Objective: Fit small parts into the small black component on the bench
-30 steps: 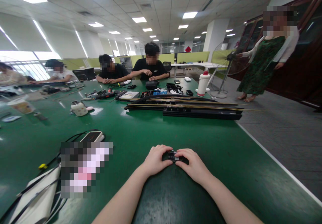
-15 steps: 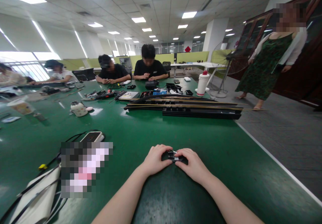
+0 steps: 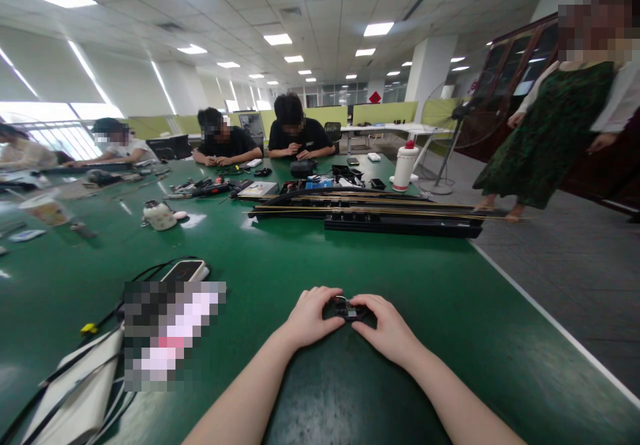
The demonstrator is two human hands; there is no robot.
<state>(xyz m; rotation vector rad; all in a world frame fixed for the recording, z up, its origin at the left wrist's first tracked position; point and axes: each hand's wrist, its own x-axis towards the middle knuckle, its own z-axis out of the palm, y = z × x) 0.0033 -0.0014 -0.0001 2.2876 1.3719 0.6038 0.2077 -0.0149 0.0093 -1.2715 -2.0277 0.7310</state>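
Small black part: ends covered by both bare hands.
Person in green patterned dress, two o'clock: cut off.
Flat white pouch, eight o'clock: cut off.

I have a part between my left hand and my right hand. Beyond them on the bench, rails run to the right edge, a bottle behind; a jar stands left of the rails.

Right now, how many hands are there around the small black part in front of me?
2: your left hand on its left side and your right hand on its right. Both show clearly; fingers may hide some of the small black part.
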